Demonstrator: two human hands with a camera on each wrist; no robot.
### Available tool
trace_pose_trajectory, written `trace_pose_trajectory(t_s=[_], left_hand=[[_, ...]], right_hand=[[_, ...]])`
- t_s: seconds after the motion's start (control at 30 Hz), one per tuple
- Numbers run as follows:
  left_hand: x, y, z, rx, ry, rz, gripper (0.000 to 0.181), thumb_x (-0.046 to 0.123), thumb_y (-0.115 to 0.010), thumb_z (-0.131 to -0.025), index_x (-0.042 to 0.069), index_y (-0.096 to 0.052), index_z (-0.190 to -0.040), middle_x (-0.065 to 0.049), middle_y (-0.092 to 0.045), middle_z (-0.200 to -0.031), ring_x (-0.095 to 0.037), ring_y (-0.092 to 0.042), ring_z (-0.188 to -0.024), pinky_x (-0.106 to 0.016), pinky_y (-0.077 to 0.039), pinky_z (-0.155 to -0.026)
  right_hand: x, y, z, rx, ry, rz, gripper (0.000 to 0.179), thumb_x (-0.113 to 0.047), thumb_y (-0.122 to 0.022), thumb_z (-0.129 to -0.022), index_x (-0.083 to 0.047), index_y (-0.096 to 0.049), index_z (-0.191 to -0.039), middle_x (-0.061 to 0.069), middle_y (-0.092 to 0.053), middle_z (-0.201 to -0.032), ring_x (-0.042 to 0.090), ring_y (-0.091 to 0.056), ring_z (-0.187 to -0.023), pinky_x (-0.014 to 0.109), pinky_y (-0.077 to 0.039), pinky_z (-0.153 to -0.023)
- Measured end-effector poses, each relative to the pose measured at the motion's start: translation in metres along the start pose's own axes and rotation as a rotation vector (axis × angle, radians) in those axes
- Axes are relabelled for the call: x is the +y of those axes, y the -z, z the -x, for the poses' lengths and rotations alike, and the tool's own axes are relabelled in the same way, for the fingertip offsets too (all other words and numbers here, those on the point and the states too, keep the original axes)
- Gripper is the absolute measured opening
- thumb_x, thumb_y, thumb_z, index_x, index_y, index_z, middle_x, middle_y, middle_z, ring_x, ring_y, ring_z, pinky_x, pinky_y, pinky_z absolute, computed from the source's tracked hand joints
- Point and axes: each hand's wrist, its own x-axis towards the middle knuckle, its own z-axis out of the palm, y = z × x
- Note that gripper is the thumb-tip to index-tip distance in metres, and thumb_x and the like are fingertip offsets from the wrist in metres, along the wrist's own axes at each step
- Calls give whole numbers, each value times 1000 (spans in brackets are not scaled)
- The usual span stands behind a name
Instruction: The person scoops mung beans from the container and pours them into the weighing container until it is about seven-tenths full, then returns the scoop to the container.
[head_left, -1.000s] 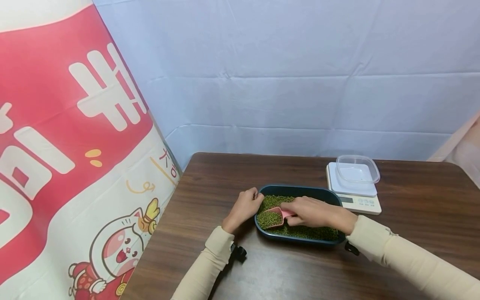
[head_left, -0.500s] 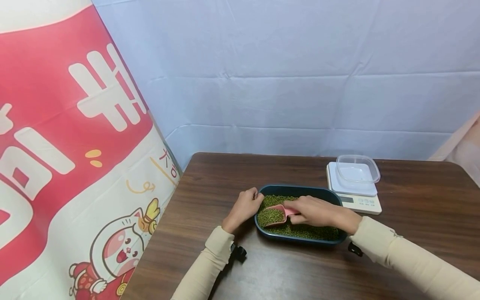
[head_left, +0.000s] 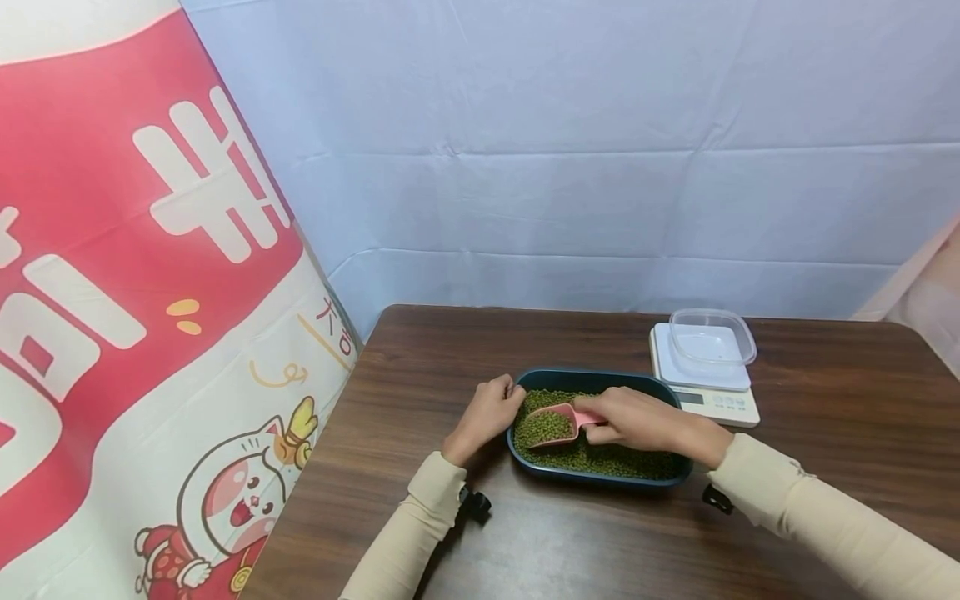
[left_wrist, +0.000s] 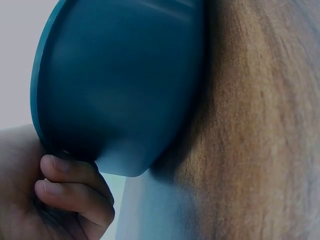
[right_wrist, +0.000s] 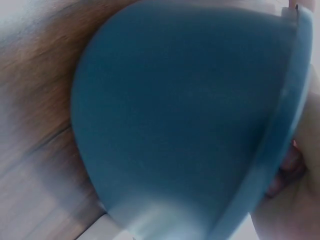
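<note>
A dark blue oval tub (head_left: pixel 600 479) holding green mung beans (head_left: pixel 637 463) stands on the wooden table. My left hand (head_left: pixel 491 412) grips the tub's left rim; in the left wrist view its curled fingers (left_wrist: pixel 75 190) lie against the tub's outer wall (left_wrist: pixel 120 85). Over the beans, my right hand (head_left: pixel 637 421) holds the handle of a pink scoop (head_left: pixel 577 421). The scoop's bowl is filled with beans and points left, low inside the tub. In the right wrist view the tub's wall (right_wrist: pixel 185 115) hides most of that hand.
Behind the tub's right end sits a white kitchen scale (head_left: pixel 720 404) with a clear plastic container (head_left: pixel 712 337) on its plate. The brown table (head_left: pixel 450 333) ends at a pale cloth backdrop (head_left: pixel 562 208). A red and white printed banner (head_left: pixel 112 292) hangs at left.
My right hand has drawn the loaded scoop slightly to the right and raised it a little. The left hand keeps its place on the rim.
</note>
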Motion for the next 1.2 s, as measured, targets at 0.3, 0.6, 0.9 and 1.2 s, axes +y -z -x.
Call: trace_pose_trajectory(t_s=[0.3, 0.6, 0.9, 1.2], left_hand=[[1, 1, 1, -5, -7, 11, 34, 24, -47, -109, 16, -41, -76, 5, -36, -64, -11, -32, -55, -26, -34, -59], [1, 1, 2, -8, -7, 10, 35, 24, -47, -110, 16, -41, -77, 5, -36, -64, -11, -32, -54, -26, -34, -58], [1, 1, 2, -2, -10, 4, 35, 24, -47, -110, 16, -41, -76, 5, -35, -64, -11, -32, -55, -26, -34, -59], [1, 1, 2, -8, 3, 8, 35, 25, -46, -111, 16, -42, -77, 5, -37, -64, -11, -33, -54, -26, -34, -58]], right_hand=[[-2, 2, 5, 26, -31, 5, 17, -15, -67, -96, -25, -54, -91, -17, -31, -65, -4, -24, -55, 19, -24, -54], [-1, 3, 9, 115, -31, 40, 19, -13, -69, -90, -26, -56, -88, -18, -29, -65, -5, -22, -57, 18, -22, -56], [-1, 1, 16, 194, -22, 47, 22, -8, -71, -87, -27, -58, -85, -21, -32, -65, -7, -26, -57, 17, -25, -55], [0, 4, 24, 284, 4, 58, 30, -5, -73, -84, -28, -54, -81, -23, -31, -66, -9, -27, -58, 15, -26, -54]])
